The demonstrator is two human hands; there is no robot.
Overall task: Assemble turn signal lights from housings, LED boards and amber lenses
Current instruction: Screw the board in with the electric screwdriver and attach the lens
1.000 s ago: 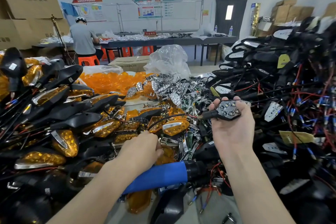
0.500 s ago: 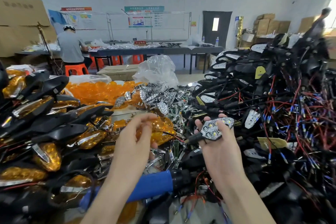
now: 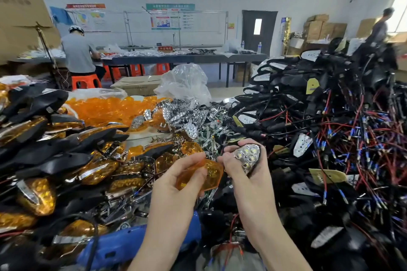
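Note:
My left hand point(image 3: 176, 185) pinches an amber lens point(image 3: 201, 177) between thumb and fingers, just left of my right hand. My right hand point(image 3: 244, 174) grips a black housing with a chrome LED reflector point(image 3: 247, 156) facing up; the lens's right edge nearly touches it. Behind my hands lie loose amber lenses point(image 3: 110, 110) and a heap of chrome reflectors point(image 3: 187, 116). Finished lights with amber lenses point(image 3: 37, 196) pile up at the left. Black housings with red and black wires point(image 3: 330, 130) are stacked high at the right.
A blue-handled power tool point(image 3: 123, 246) lies below my left forearm. A clear plastic bag point(image 3: 185, 83) stands behind the parts. A person in grey sits at a long table point(image 3: 176, 57) at the back; another person stands far right by cardboard boxes point(image 3: 319, 28).
My left hand left the blue tool, picked an amber lens out of the pile and brought it beside the housing. My right hand tilted the housing toward it.

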